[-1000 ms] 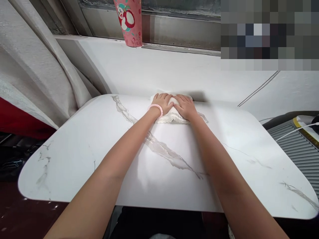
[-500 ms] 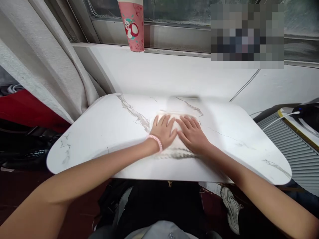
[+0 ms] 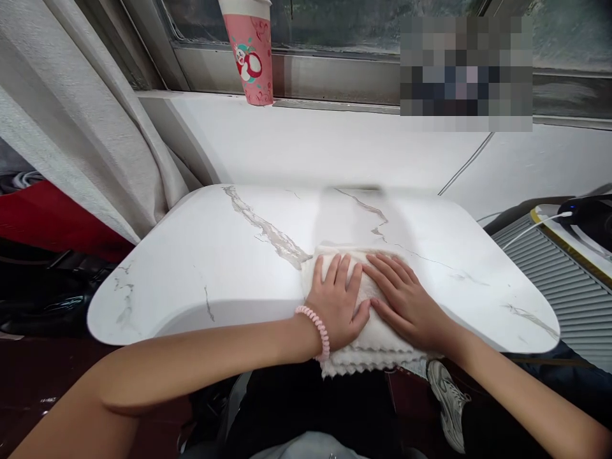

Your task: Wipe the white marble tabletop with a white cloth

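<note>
A folded white cloth (image 3: 373,344) with a scalloped edge lies at the near edge of a white marble-patterned table (image 3: 229,268), partly hanging over it. My left hand (image 3: 337,303), with a pink coil band on the wrist, presses flat on the cloth's left part. My right hand (image 3: 406,299) presses flat on its right part, fingers spread. The two hands touch at the thumbs.
A pink paper cup (image 3: 248,51) stands on the window ledge behind the table. A grey curtain (image 3: 81,121) hangs at the left. A grey slatted unit (image 3: 564,274) with a white cable (image 3: 530,231) sits to the right. A shoe (image 3: 444,395) shows below the table.
Both hands have pulled the cloth across the table from its far edge toward me, to the near edge. The view has tilted and the table looks nearer.
</note>
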Available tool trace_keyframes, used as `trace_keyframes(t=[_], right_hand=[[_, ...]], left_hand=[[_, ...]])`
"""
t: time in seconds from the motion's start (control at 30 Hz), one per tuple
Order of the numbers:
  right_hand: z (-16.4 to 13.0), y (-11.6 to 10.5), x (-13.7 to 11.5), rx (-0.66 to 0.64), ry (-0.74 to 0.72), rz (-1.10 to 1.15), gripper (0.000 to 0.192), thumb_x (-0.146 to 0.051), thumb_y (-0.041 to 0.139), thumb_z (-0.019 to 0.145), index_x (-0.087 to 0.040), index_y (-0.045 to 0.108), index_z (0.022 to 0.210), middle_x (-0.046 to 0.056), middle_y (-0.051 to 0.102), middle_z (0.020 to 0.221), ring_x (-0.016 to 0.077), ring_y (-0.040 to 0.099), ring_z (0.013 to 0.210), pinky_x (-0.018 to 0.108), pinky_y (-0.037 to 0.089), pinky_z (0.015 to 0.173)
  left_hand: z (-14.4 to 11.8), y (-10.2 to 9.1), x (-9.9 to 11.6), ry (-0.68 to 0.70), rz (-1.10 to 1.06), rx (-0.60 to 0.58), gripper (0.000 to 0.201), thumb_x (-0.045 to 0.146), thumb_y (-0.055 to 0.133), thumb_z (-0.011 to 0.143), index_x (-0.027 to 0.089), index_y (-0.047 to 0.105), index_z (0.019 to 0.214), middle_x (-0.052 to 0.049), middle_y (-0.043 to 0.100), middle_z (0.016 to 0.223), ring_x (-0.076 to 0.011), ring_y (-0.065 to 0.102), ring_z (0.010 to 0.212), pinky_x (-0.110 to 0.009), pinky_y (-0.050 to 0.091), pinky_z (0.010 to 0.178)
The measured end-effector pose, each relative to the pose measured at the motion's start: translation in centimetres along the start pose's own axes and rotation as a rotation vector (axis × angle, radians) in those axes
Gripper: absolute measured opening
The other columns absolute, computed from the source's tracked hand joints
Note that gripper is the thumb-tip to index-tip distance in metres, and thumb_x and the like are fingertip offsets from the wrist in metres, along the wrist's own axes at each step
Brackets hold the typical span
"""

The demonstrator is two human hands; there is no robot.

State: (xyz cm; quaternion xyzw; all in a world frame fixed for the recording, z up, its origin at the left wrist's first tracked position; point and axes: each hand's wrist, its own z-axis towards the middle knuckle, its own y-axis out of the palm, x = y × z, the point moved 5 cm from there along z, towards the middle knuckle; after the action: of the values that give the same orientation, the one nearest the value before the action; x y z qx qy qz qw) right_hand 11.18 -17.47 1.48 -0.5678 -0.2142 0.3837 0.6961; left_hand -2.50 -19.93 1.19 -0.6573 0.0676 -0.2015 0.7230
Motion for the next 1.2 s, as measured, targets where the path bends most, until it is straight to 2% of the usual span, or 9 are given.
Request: trace_keyframes(t=[0.1,0.2,0.37,0.5,0.6,0.8,0.9,1.03,1.2], right_hand=[[2.4,0.4,3.2,0.017,0.054,0.0,0.054,-0.043,0.029,0.102,-0.025,0.031,0.153,0.008,0.038,0.157,0.0256,0.027,0.148,0.052,0.023,0.121],[5.8,1.1,7.0,0.026,0.127,-0.025,0.054,-0.046,0.028,0.101,-0.02,0.042,0.146,0.01,0.043,0.153,0.0275,0.033,0.145,0.05,0.026,0.119],[11.4,2.4,12.5,0.01,0.202,-0.062,0.057,-0.043,0.024,0.1,-0.016,0.04,0.148,0.011,0.04,0.155,0.0291,0.031,0.145,0.05,0.024,0.118],[14.4,2.6,14.8,0.03,0.255,-0.081,0.053,-0.04,0.024,0.099,-0.021,0.042,0.146,0.008,0.042,0.154,0.0264,0.034,0.144,0.049,0.025,0.117],[15.3,2.6,15.5,0.06,0.338,-0.091,0.053,-0.037,0.025,0.098,-0.02,0.044,0.144,0.008,0.044,0.152,0.027,0.034,0.143,0.049,0.026,0.116],[14.8,2.9,16.3,0.141,0.413,0.004,0.052,-0.036,0.031,0.095,-0.022,0.048,0.142,0.007,0.046,0.151,0.0278,0.037,0.141,0.05,0.029,0.115],[13.5,2.8,15.9,0.133,0.377,0.024,0.051,-0.035,0.03,0.095,-0.024,0.048,0.142,0.007,0.045,0.151,0.0268,0.038,0.141,0.051,0.028,0.115],[10.2,2.0,13.7,0.086,0.33,-0.008,0.051,-0.037,0.03,0.097,-0.024,0.046,0.143,0.007,0.043,0.153,0.0273,0.036,0.142,0.051,0.029,0.115],[3.9,0.8,9.8,0.067,0.239,-0.029,0.051,-0.04,0.027,0.1,-0.025,0.041,0.147,0.007,0.04,0.156,0.026,0.032,0.146,0.05,0.029,0.116]], left_hand=[[3.9,0.2,-1.5,-0.045,-0.013,-0.021,0.064,0.046,0.031,0.098,0.008,0.035,0.149,-0.019,0.033,0.158,-0.0335,0.027,0.147,-0.059,0.014,0.121],[8.7,0.4,-3.7,-0.068,-0.028,0.008,0.059,0.043,0.034,0.097,0.012,0.039,0.147,-0.015,0.038,0.156,-0.0284,0.029,0.146,-0.054,0.013,0.122],[16.1,0.6,-8.0,-0.088,-0.065,0.086,0.051,0.04,0.037,0.096,0.018,0.045,0.142,-0.01,0.047,0.15,-0.022,0.037,0.141,-0.045,0.016,0.122],[19.8,0.8,-9.9,-0.101,-0.068,0.092,0.05,0.04,0.038,0.096,0.021,0.046,0.141,-0.007,0.047,0.15,-0.0205,0.038,0.14,-0.044,0.016,0.122],[21.1,1.0,-10.3,-0.114,-0.06,0.108,0.049,0.038,0.035,0.096,0.021,0.047,0.141,-0.006,0.049,0.149,-0.0202,0.039,0.14,-0.044,0.015,0.122],[20.6,1.1,-9.5,-0.173,-0.05,0.104,0.054,0.039,0.031,0.097,0.017,0.043,0.145,-0.009,0.042,0.155,-0.0215,0.033,0.144,-0.045,0.014,0.122],[19.1,1.0,-8.3,-0.201,-0.052,0.105,0.054,0.038,0.03,0.097,0.017,0.043,0.145,-0.01,0.04,0.155,-0.0222,0.032,0.144,-0.046,0.015,0.122],[15.9,1.0,-5.6,-0.211,-0.056,0.1,0.056,0.038,0.029,0.097,0.015,0.042,0.146,-0.011,0.038,0.157,-0.024,0.031,0.145,-0.048,0.014,0.122],[10.2,1.1,-0.9,-0.187,-0.051,0.107,0.057,0.039,0.027,0.098,0.012,0.04,0.147,-0.013,0.038,0.157,-0.0273,0.028,0.147,-0.051,0.014,0.123]])
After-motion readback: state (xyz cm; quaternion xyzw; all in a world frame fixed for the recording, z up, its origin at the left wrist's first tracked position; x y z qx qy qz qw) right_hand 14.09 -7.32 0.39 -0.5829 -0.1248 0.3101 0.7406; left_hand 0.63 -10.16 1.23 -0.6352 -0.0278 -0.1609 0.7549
